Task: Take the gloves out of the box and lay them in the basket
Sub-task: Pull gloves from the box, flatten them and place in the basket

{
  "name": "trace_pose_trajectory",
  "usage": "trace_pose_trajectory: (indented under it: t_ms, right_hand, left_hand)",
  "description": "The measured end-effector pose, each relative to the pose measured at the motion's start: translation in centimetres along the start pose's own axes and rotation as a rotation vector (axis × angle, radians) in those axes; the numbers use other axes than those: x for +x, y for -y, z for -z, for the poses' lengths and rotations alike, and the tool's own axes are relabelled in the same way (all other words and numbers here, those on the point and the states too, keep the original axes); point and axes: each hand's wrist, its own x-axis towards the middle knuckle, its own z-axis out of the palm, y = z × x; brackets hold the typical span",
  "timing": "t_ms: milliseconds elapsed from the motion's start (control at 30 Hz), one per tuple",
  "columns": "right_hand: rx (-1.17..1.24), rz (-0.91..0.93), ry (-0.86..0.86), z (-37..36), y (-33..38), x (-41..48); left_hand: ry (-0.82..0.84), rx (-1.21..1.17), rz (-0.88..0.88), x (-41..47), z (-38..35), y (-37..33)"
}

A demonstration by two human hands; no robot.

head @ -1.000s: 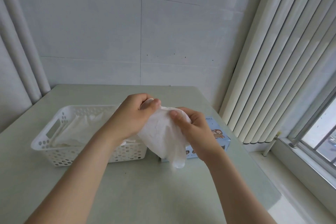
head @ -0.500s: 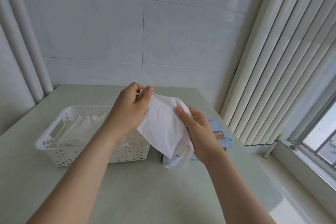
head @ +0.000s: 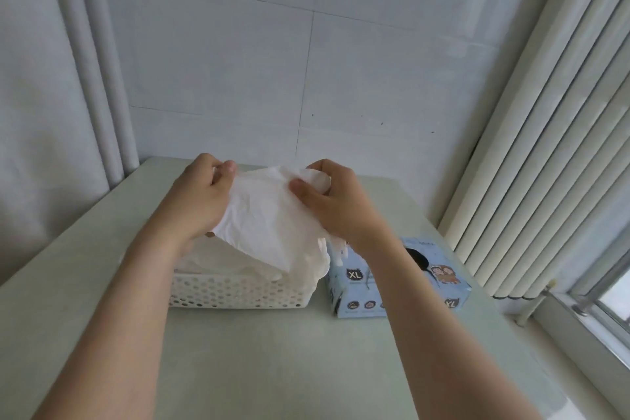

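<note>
White glove (head: 269,215) hangs stretched above the basket (head: 238,293); left hand (head: 201,194) pinches one corner, right hand (head: 334,201) pinches the other; box (head: 354,286) just beside the basket.

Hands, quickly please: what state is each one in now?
Left hand: pinches the white glove.
Right hand: pinches the same glove.
</note>
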Motion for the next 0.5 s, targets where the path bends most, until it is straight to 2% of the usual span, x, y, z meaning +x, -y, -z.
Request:
trace_pose_trajectory:
  t_ms: [167, 300, 400, 500]
  right_hand:
    - [-0.380, -0.003, 0.100, -3.2, -0.6, 3.6]
    - [-0.596, 0.069, 0.071, -4.3, -1.7, 3.7]
    - [-0.653, 0.141, 0.013, -3.9, -1.5, 2.8]
    - [-0.563, 0.126, 0.050, -2.8, -0.4, 1.1]
  left_hand:
    - [-0.034, 0.327, 0.100, 0.7, 1.0, 3.5]
    - [-0.080, 0.483, 0.184, 0.8, 1.4, 5.6]
    - [-0.055, 0.580, 0.194, 0.9, 1.9, 5.6]
    - [0.086, 0.724, 0.040, 0.9, 2.1, 4.3]
